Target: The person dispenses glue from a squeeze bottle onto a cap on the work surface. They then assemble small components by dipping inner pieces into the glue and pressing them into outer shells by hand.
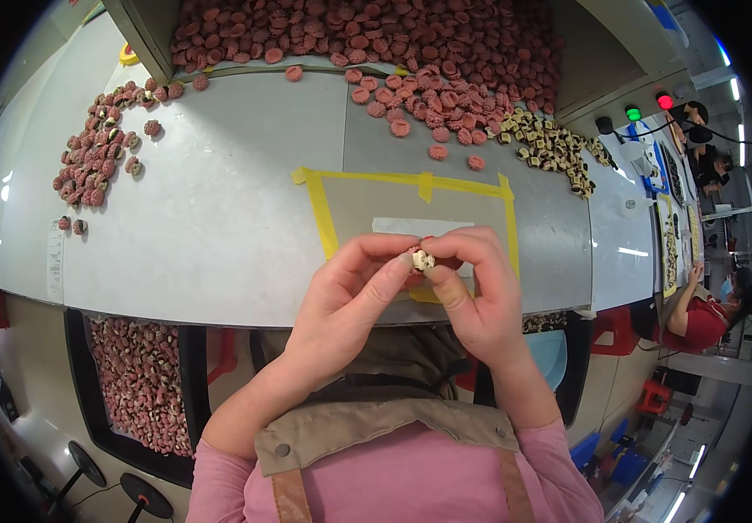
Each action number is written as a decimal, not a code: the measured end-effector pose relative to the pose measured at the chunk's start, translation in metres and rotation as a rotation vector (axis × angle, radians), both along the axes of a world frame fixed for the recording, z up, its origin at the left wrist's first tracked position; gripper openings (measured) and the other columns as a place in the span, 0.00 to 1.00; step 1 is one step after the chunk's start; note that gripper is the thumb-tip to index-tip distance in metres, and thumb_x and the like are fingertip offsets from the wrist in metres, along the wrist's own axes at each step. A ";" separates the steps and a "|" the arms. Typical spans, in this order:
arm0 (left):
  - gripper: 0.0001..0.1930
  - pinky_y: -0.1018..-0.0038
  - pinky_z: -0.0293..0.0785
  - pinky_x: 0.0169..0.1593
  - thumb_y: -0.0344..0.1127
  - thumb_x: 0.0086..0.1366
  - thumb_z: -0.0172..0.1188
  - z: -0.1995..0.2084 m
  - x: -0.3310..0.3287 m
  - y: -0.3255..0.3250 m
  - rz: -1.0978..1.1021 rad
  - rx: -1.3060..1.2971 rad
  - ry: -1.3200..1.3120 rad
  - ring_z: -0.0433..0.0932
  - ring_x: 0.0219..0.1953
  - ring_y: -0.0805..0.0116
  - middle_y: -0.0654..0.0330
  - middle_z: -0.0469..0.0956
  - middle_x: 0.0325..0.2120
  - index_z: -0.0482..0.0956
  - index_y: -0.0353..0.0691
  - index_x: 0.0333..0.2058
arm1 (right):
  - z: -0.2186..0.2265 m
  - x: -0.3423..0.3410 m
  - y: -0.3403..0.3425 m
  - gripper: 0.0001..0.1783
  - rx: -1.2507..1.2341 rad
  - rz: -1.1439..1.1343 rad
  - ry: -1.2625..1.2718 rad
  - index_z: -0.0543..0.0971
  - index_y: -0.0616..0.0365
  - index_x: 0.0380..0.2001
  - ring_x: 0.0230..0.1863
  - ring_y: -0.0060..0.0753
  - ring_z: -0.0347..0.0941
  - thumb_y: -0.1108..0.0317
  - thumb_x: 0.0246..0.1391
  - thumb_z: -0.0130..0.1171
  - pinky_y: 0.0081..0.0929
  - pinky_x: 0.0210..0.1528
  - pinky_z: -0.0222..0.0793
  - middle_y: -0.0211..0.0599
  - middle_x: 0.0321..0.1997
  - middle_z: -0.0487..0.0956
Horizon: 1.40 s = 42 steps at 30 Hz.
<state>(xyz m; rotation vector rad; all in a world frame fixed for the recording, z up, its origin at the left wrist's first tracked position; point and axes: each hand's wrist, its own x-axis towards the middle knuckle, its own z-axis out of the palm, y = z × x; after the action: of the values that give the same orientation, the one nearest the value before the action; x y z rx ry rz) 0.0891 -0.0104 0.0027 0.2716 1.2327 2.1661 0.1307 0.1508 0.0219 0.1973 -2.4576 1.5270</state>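
Close to the table's front edge, my left hand (336,301) and my right hand (489,301) meet with fingertips pinched. Between them is a small cream-and-dark piece (423,261) with some pink beside it; the fingers hide much of it. Ahead and slightly right lie loose round pink bumpy caps (428,105). To their right is a heap of small cream-and-black pieces (550,152). On the left side of the table, a cluster of pink berry-shaped pieces (92,161) shows dark and cream parts.
Yellow tape (320,213) frames a patch beneath my hands. A grey-walled opening (598,74) behind holds many more caps. Below the table stand a black bin (79,366) of mixed pieces and a light-blue basin (552,357). Another person (698,318) works at the far right.
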 end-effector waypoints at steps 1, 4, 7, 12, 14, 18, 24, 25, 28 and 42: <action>0.13 0.76 0.69 0.50 0.31 0.67 0.48 -0.001 0.001 0.001 0.034 0.030 0.012 0.73 0.45 0.72 0.57 0.73 0.42 0.68 0.32 0.47 | 0.002 -0.001 -0.001 0.10 0.244 -0.004 0.142 0.72 0.62 0.39 0.36 0.28 0.69 0.71 0.55 0.55 0.22 0.40 0.67 0.36 0.36 0.73; 0.12 0.77 0.70 0.49 0.29 0.66 0.49 -0.012 0.007 0.005 0.137 0.019 0.177 0.73 0.44 0.73 0.58 0.73 0.42 0.69 0.32 0.46 | 0.002 0.001 -0.007 0.09 0.253 -0.050 0.128 0.73 0.61 0.38 0.35 0.31 0.70 0.72 0.53 0.56 0.23 0.38 0.68 0.39 0.37 0.73; 0.11 0.77 0.71 0.48 0.28 0.65 0.51 -0.020 0.009 0.007 0.194 0.014 0.311 0.73 0.43 0.74 0.58 0.73 0.42 0.69 0.32 0.45 | -0.001 0.004 -0.008 0.09 0.211 -0.096 0.101 0.73 0.61 0.38 0.36 0.32 0.70 0.73 0.52 0.57 0.24 0.39 0.68 0.39 0.37 0.74; 0.12 0.77 0.71 0.49 0.26 0.65 0.50 -0.010 0.007 0.003 0.126 0.051 0.178 0.74 0.44 0.72 0.56 0.73 0.42 0.71 0.30 0.46 | -0.003 0.004 0.001 0.10 0.298 -0.003 0.213 0.73 0.60 0.38 0.36 0.36 0.71 0.73 0.51 0.58 0.26 0.39 0.68 0.38 0.36 0.74; 0.13 0.77 0.71 0.49 0.27 0.65 0.49 -0.008 0.006 0.001 0.085 0.012 0.114 0.74 0.43 0.73 0.57 0.74 0.41 0.71 0.31 0.47 | -0.005 0.003 0.003 0.11 0.326 0.019 0.247 0.73 0.60 0.38 0.37 0.36 0.71 0.73 0.50 0.59 0.26 0.39 0.68 0.38 0.36 0.74; 0.12 0.77 0.71 0.49 0.27 0.66 0.48 -0.008 0.005 0.000 0.137 -0.021 0.201 0.74 0.43 0.72 0.57 0.74 0.41 0.73 0.31 0.46 | -0.008 0.003 0.001 0.13 0.375 0.008 0.292 0.73 0.59 0.38 0.37 0.37 0.71 0.71 0.49 0.61 0.27 0.39 0.68 0.37 0.36 0.74; 0.21 0.79 0.71 0.43 0.27 0.63 0.52 -0.002 0.001 -0.008 -0.042 -0.010 0.055 0.74 0.38 0.75 0.58 0.74 0.37 0.62 0.35 0.55 | 0.005 0.004 0.001 0.17 0.275 0.083 0.175 0.75 0.58 0.36 0.39 0.36 0.69 0.64 0.43 0.66 0.28 0.40 0.68 0.35 0.35 0.72; 0.25 0.79 0.71 0.43 0.27 0.62 0.53 -0.002 0.001 -0.009 -0.042 -0.001 0.038 0.74 0.39 0.75 0.59 0.74 0.36 0.58 0.36 0.57 | 0.003 0.002 0.004 0.18 0.274 0.157 0.130 0.76 0.57 0.35 0.39 0.36 0.69 0.63 0.41 0.68 0.28 0.40 0.67 0.34 0.35 0.72; 0.31 0.78 0.71 0.44 0.24 0.59 0.55 -0.001 0.009 -0.004 0.005 -0.011 0.083 0.74 0.39 0.75 0.59 0.74 0.36 0.52 0.37 0.60 | 0.000 -0.003 0.007 0.19 0.307 0.163 0.172 0.76 0.56 0.33 0.38 0.35 0.69 0.63 0.37 0.70 0.28 0.39 0.68 0.33 0.34 0.72; 0.24 0.80 0.72 0.40 0.25 0.60 0.55 -0.009 0.008 -0.004 0.119 -0.164 0.261 0.75 0.37 0.76 0.60 0.73 0.36 0.61 0.35 0.55 | 0.007 -0.008 0.001 0.14 0.466 0.140 0.116 0.75 0.59 0.34 0.36 0.40 0.71 0.75 0.40 0.64 0.32 0.41 0.68 0.39 0.36 0.74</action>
<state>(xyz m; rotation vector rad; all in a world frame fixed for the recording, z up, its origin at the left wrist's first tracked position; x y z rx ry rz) 0.0969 -0.0147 -0.0067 0.4319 1.6004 2.1630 0.1232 0.1517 0.0291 0.5330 -2.7105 0.9297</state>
